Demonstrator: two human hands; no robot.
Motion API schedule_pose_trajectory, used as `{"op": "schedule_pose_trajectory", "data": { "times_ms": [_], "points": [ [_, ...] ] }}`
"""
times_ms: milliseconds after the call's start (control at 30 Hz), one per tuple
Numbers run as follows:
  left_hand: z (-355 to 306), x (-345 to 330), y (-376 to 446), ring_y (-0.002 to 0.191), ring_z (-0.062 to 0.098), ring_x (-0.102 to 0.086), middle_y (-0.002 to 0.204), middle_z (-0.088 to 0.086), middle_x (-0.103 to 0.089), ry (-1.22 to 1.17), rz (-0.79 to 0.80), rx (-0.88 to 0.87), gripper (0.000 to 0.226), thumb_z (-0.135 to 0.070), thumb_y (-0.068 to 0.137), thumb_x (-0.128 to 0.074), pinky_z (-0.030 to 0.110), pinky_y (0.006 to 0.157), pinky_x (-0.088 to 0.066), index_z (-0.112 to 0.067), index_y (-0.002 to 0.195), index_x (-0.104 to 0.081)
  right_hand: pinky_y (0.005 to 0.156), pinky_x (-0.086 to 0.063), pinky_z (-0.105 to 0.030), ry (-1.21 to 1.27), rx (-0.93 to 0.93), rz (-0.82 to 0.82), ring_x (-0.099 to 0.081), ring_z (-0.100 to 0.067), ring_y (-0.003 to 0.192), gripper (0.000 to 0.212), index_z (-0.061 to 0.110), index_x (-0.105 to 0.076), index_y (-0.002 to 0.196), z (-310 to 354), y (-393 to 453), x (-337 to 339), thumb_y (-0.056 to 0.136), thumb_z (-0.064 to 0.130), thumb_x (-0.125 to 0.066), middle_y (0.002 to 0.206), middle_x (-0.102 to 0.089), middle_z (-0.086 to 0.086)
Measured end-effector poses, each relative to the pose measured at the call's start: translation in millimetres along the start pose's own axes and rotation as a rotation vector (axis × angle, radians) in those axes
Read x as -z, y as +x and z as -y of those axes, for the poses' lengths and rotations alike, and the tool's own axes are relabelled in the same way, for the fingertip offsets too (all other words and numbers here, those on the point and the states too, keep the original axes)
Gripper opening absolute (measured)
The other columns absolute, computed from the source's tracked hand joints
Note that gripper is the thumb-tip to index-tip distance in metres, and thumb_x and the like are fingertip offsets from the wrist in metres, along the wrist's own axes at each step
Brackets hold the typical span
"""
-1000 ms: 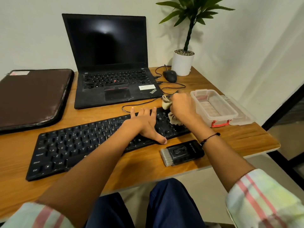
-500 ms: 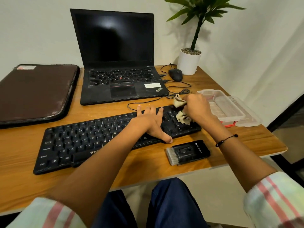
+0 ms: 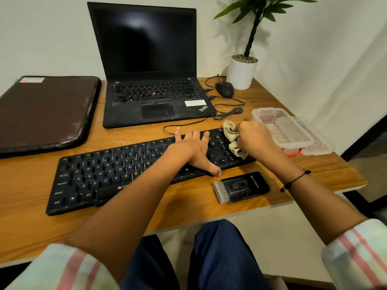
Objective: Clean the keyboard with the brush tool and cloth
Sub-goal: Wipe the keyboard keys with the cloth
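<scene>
Striped sleeves frame the bottom edge, blue trousers between them, below the near edge of the wooden desk. Nearest on the desk, just in front of the keyboard's right end: brush tool, black body, pale bristles facing left, lying flat, untouched. Keyboard, black, runs at a slant, left end nearer the desk edge, right end farther back. Left hand flat on the keyboard's right half, fingers spread and reaching over its far edge, thumb on its near edge; palm down, nothing grasped. Right hand over the keyboard's far right end, clenched around the cloth, beige and bunched, pressed against the keys there. Black cord bracelet on the right wrist. Right of the keyboard, just beyond the right hand: clear plastic box, open, red clasp at its near side. Behind the keyboard: cable looping across the wood, then laptop, lid up, screen dark. Left of the laptop, behind the keyboard's left end: dark brown sleeve case, flat. Farthest back, right of the laptop: black mouse, and touching distance from it a white pot holding a green plant.
</scene>
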State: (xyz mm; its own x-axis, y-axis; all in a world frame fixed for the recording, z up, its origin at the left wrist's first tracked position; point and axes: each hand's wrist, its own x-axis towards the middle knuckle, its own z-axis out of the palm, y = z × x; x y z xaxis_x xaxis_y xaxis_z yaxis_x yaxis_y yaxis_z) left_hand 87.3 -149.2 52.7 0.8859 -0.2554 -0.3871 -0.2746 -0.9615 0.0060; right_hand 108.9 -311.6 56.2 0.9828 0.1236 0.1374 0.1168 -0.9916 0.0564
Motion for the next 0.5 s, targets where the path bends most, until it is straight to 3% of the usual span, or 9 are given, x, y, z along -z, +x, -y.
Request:
{"op": "schedule_pose_trajectory", "data": {
  "times_ms": [100, 167, 233, 267, 333, 500],
  "points": [
    [-0.9, 0.8, -0.4, 0.144, 0.036, 0.006, 0.157, 0.017, 0.002, 0.0, 0.002, -0.008, 0.128, -0.08, 0.066, -0.057, 0.061, 0.111, 0.011, -0.015, 0.15, 0.013, 0.081, -0.046, -0.037, 0.058, -0.012, -0.05, -0.054, -0.034, 0.107, 0.038, 0.009, -0.062, 0.123, -8.2, -4.5, 0.5, 0.085, 0.006, -0.058, 0.127, -0.05, -0.013],
    [-1.5, 0.7, -0.2, 0.144, 0.036, 0.006, 0.157, 0.017, 0.002, 0.002, 0.001, -0.007, 0.127, -0.08, 0.066, -0.057, 0.06, 0.112, 0.011, -0.013, 0.151, 0.01, 0.083, -0.044, -0.036, 0.129, 0.103, -0.089, -0.05, -0.03, 0.11, 0.041, 0.015, -0.058, 0.127, -2.3, -11.3, 2.0, 0.086, 0.011, -0.061, 0.123, -0.049, -0.011],
    [-1.7, 1.1, -0.5, 0.144, 0.037, 0.004, 0.156, 0.018, -0.001, 0.011, 0.0, -0.006, 0.123, -0.08, 0.066, -0.057, 0.06, 0.112, 0.01, -0.009, 0.151, -0.003, 0.075, -0.043, -0.035, 0.176, 0.286, -0.099, -0.047, -0.026, 0.109, 0.034, 0.017, -0.059, 0.123, 6.1, -18.3, 4.5, 0.089, 0.016, -0.06, 0.115, -0.052, -0.008],
    [-1.5, 1.4, -0.9, 0.144, 0.037, 0.003, 0.156, 0.018, -0.002, 0.014, 0.0, -0.006, 0.122, -0.079, 0.066, -0.057, 0.061, 0.112, 0.009, -0.007, 0.151, -0.008, 0.071, -0.042, -0.034, 0.122, 0.39, -0.094, -0.045, -0.024, 0.11, 0.037, 0.019, -0.057, 0.126, 8.6, -20.8, 4.2, 0.09, 0.016, -0.058, 0.115, -0.052, -0.007],
    [-1.4, 0.8, -0.8, 0.144, 0.036, 0.003, 0.157, 0.017, -0.001, 0.015, 0.0, -0.001, 0.125, -0.079, 0.066, -0.057, 0.061, 0.112, 0.009, -0.009, 0.151, 0.001, 0.072, -0.042, -0.031, -0.014, 0.489, -0.064, -0.04, -0.022, 0.115, 0.045, 0.022, -0.049, 0.136, 2.6, -25.6, -0.7, 0.092, 0.016, -0.054, 0.121, -0.049, -0.005],
    [-0.7, 1.0, 0.0, 0.144, 0.037, 0.007, 0.157, 0.017, 0.005, -0.01, 0.007, -0.007, 0.127, -0.079, 0.066, -0.057, 0.061, 0.112, 0.011, -0.015, 0.15, 0.013, 0.085, -0.05, -0.036, -0.037, 0.2, 0.008, -0.05, -0.027, 0.112, 0.043, 0.02, -0.052, 0.133, -19.6, -24.2, 0.6, 0.091, 0.016, -0.057, 0.129, -0.045, -0.011]
  ]
}}
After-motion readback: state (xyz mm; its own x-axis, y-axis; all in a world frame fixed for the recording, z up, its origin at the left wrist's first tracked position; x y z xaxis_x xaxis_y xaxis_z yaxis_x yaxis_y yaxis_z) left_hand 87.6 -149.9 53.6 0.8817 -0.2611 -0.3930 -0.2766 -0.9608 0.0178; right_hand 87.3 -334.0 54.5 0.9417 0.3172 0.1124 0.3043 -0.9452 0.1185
